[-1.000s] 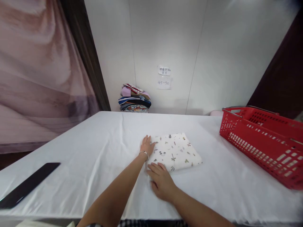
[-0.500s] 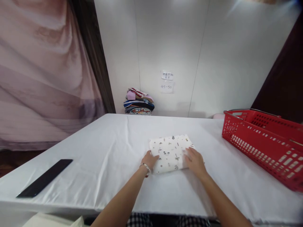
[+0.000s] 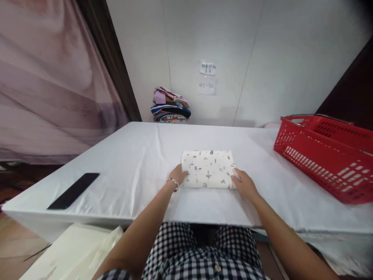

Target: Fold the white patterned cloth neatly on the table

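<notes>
A: Where's the folded cloth [image 3: 208, 169]?

B: Centre of the white counter [image 3: 136, 155], lying flat. White fabric, small scattered print, folded to a neat rectangle.

A: The hands?

B: Left hand [image 3: 178, 175] at the cloth's 8 o'clock corner, fingers loosely open and resting against the edge, bracelet at the wrist. Right hand [image 3: 244, 182] at the 4 o'clock corner, fingers spread flat, tips on the fabric. Neither closes round it; both press or steady.

A: Around it?

B: Red basket [image 3: 323, 155] at 3 o'clock, well apart. Black flat slab [image 3: 73, 190] at 9 o'clock near the counter's edge. Stack of folded clothes [image 3: 170, 105] at 11 o'clock, behind the counter against the wall. Two paper notes [image 3: 207, 77] on the wall at 12.
</notes>
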`<state>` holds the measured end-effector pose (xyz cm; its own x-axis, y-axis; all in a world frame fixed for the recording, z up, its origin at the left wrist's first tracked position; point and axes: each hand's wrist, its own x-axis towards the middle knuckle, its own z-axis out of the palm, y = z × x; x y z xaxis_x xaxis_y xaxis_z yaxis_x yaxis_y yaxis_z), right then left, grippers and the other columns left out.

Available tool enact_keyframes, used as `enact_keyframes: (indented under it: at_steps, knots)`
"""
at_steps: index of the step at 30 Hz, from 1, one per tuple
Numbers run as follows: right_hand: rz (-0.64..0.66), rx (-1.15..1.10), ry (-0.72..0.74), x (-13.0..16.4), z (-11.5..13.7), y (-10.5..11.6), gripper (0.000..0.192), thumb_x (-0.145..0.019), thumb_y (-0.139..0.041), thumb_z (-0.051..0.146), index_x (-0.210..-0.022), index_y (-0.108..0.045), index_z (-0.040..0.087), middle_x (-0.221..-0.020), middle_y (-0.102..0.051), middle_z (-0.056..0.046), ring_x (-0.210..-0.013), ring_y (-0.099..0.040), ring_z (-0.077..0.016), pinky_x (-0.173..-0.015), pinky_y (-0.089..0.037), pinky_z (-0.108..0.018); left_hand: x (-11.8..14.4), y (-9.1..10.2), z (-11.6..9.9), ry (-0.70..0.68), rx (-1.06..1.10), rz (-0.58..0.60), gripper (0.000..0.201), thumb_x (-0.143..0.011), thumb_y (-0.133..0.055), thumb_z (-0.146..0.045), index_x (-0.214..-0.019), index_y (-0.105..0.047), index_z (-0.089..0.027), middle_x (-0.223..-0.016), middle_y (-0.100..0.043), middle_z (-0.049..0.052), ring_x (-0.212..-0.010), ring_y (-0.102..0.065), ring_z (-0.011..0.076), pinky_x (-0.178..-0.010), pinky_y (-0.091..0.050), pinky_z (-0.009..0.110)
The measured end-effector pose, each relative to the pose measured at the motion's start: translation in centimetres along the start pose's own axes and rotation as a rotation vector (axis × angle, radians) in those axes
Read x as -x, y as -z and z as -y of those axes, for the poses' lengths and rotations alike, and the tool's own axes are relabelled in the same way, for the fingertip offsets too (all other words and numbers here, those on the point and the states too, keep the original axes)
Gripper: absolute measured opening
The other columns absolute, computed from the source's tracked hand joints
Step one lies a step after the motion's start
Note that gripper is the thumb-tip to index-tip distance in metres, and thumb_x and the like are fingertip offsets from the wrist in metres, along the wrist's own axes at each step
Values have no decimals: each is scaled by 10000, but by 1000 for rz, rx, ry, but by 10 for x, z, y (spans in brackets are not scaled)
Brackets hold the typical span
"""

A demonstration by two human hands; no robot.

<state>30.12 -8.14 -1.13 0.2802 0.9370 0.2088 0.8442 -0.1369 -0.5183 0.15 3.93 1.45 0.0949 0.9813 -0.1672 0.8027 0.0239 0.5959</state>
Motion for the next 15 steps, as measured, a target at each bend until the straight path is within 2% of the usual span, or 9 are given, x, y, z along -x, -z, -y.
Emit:
enact_keyframes:
  at_steps: [3,7,11,15]
  knots:
    - [3,9,15,-10,2,0,467,-845,-412,366,-1285,-456,217,-1285,-495,-63,-1199,-442,-206,-995,-352,-332,2,1,-4,13,-11,-13,438,-779,-533,-408,-1158,-517,-188,-1128,-620,94,-1008,-581,234,-818,-434,302]
    - [79,54,1,-21,6,-1,462,-845,-410,379,-1263,-482,195,-1265,-512,-85,-1198,-449,-217,-971,-376,-329,-4,8,-12,14,-18,-38,395,-814,-437,-493,-994,-604,-184,-1047,-649,102,-916,-611,234,-739,-452,301]
    - [103,62,-50,-35,11,2,474,-827,-450,378,-1260,-488,189,-1284,-511,-90,-1190,-460,-231,-968,-381,-338,-25,15,-22,63,-30,-39,413,-814,-414,-514,-960,-618,-186,-1030,-658,111,-875,-626,246,-664,-464,304]
    - [123,39,-101,-60,15,4,508,-821,-461,361,-1298,-453,187,-1306,-501,-92,-1174,-477,-238,-976,-374,-349,-56,16,-35,89,-46,-27,468,-807,-436,-522,-1025,-608,-146,-1073,-642,149,-949,-615,270,-695,-469,309]
